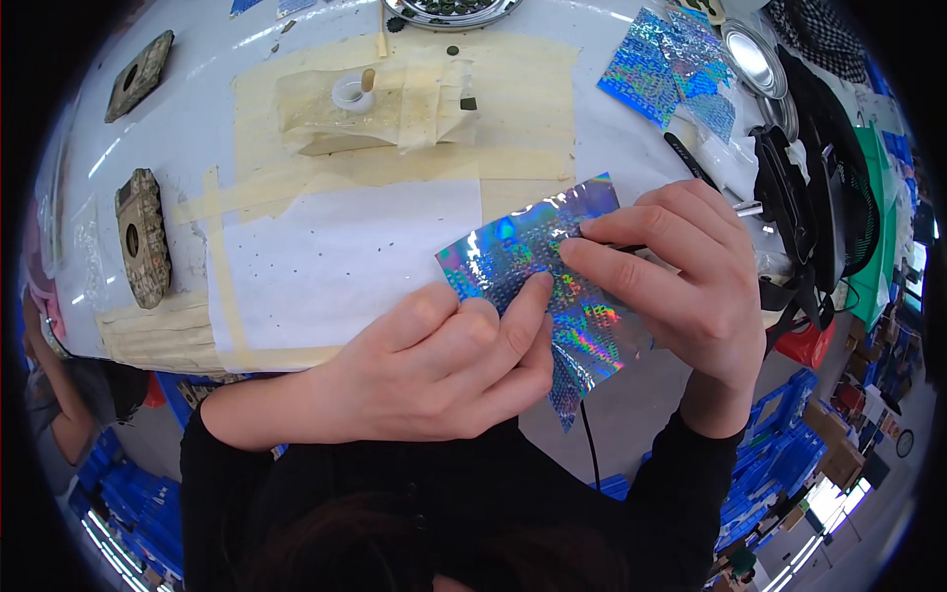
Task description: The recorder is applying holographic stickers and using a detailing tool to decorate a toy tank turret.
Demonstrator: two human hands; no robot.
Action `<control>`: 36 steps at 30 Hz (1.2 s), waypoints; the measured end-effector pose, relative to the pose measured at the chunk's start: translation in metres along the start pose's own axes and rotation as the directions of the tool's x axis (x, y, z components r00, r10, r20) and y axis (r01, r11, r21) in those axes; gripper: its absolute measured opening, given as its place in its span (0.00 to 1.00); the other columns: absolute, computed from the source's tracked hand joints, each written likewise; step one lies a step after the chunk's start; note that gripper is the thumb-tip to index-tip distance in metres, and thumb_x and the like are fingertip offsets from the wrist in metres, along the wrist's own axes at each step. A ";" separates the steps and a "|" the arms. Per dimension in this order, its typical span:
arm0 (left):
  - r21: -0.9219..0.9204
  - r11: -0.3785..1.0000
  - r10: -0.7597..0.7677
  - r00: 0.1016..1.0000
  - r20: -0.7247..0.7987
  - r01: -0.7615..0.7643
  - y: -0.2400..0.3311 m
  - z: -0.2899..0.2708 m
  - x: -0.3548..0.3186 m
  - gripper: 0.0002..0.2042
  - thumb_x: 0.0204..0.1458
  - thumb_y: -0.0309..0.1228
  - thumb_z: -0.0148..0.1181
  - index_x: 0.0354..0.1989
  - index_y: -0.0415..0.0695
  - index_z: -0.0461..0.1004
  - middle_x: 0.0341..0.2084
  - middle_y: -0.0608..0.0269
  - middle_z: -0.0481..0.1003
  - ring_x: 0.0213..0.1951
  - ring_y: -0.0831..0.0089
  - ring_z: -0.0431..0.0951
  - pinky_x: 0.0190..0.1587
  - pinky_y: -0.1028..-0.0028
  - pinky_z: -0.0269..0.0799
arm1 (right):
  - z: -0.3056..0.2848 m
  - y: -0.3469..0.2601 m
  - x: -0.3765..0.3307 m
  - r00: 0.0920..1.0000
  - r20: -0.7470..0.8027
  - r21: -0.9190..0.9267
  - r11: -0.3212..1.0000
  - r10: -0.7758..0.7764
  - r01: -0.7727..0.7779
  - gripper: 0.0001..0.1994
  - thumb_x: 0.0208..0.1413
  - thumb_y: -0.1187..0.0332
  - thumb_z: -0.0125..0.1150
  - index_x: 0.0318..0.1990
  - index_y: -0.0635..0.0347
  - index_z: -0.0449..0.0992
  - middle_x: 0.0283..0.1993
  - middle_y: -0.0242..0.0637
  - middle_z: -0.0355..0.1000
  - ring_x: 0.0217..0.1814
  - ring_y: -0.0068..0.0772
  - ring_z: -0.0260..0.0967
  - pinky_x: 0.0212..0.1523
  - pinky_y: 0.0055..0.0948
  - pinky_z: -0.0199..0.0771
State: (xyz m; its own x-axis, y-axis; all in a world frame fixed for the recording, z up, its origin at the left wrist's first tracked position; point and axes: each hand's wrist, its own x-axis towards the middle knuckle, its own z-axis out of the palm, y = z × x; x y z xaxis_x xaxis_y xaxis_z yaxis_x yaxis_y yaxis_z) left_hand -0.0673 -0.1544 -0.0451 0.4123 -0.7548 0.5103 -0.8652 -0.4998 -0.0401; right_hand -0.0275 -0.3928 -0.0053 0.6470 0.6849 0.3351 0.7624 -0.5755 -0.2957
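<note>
A shiny holographic sticker sheet [526,223] with rows of tiny cut shapes is tilted over the table's near edge. My left hand [449,365] pinches it from below, thumb and index finger pressed on its middle; part of the sheet hangs as a torn strip under those fingers. My right hand [691,266] is closed around a slim dark tool [631,248], its fingertips close to the sheet's right side. Most of that tool is hidden by the fingers, so its kind is unclear. Beside the left hand lies white paper [326,266] dotted with tiny dark specks.
Two camouflage-patterned pieces [144,237] with oval holes stand at the left. A tape-covered block [375,113] carries a small white cup [352,94]. More holographic sheets [646,74], round metal lids [753,57] and a black bag [824,168] crowd the right. A metal dish [454,18] is at the back.
</note>
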 end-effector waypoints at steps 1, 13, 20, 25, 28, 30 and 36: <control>0.000 1.000 -0.007 1.000 -0.003 0.007 0.001 0.000 0.000 0.05 0.47 0.32 0.61 0.33 0.56 0.79 0.46 0.68 0.82 0.32 0.75 0.62 0.36 0.75 0.60 | 0.000 0.000 0.000 1.000 0.001 -0.003 1.000 -0.007 0.007 0.13 0.36 0.69 0.66 0.35 0.54 0.83 0.33 0.31 0.76 0.32 0.35 0.71 0.32 0.32 0.70; -0.019 1.000 -0.005 1.000 -0.004 0.005 0.000 0.000 0.000 0.07 0.45 0.31 0.63 0.35 0.56 0.79 0.46 0.64 0.81 0.32 0.74 0.64 0.34 0.76 0.60 | 0.001 0.004 0.000 0.999 -0.003 -0.001 0.999 -0.048 0.048 0.15 0.34 0.67 0.66 0.36 0.54 0.83 0.33 0.31 0.76 0.32 0.36 0.71 0.32 0.33 0.70; -0.002 1.000 -0.009 1.000 -0.023 0.009 0.002 0.001 0.000 0.06 0.45 0.32 0.64 0.33 0.56 0.78 0.45 0.65 0.82 0.31 0.75 0.63 0.35 0.75 0.59 | -0.001 0.004 -0.004 0.998 -0.012 -0.008 0.998 -0.059 0.059 0.15 0.34 0.67 0.69 0.36 0.54 0.83 0.35 0.31 0.78 0.32 0.36 0.71 0.32 0.33 0.70; 0.017 1.000 -0.018 0.999 -0.033 0.019 0.003 0.002 0.000 0.05 0.46 0.32 0.62 0.32 0.56 0.78 0.45 0.67 0.82 0.31 0.75 0.63 0.36 0.75 0.59 | -0.002 0.002 -0.002 0.998 0.003 -0.014 0.998 -0.057 0.057 0.15 0.34 0.67 0.66 0.36 0.54 0.83 0.35 0.31 0.78 0.32 0.36 0.71 0.32 0.32 0.70; 0.024 1.000 -0.016 0.999 -0.034 0.016 0.002 0.001 0.000 0.05 0.47 0.32 0.62 0.32 0.56 0.78 0.45 0.68 0.82 0.32 0.75 0.63 0.36 0.75 0.59 | -0.003 0.000 0.000 0.999 0.016 -0.014 0.999 -0.048 0.049 0.15 0.34 0.68 0.65 0.36 0.54 0.83 0.35 0.32 0.78 0.32 0.35 0.71 0.32 0.32 0.70; 0.028 1.000 -0.004 1.000 -0.026 0.005 0.001 0.001 -0.001 0.05 0.47 0.33 0.62 0.33 0.56 0.78 0.45 0.68 0.82 0.32 0.75 0.63 0.36 0.75 0.59 | -0.004 -0.001 0.001 0.999 0.021 -0.018 0.999 -0.042 0.042 0.15 0.35 0.68 0.64 0.36 0.54 0.83 0.35 0.32 0.78 0.32 0.35 0.71 0.32 0.32 0.70; 0.019 1.000 0.013 1.000 0.001 -0.013 0.000 -0.003 0.001 0.04 0.48 0.33 0.62 0.33 0.55 0.78 0.45 0.68 0.82 0.32 0.75 0.63 0.35 0.76 0.58 | -0.003 -0.002 0.001 0.998 0.011 -0.044 0.997 -0.056 0.056 0.14 0.36 0.69 0.64 0.37 0.55 0.81 0.35 0.32 0.77 0.33 0.34 0.71 0.33 0.31 0.69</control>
State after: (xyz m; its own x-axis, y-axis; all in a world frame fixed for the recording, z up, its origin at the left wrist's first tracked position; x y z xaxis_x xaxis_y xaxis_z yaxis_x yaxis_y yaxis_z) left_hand -0.0674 -0.1538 -0.0424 0.4012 -0.7614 0.5092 -0.8650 -0.4979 -0.0629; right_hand -0.0283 -0.3922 -0.0021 0.6031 0.7211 0.3410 0.7974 -0.5552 -0.2364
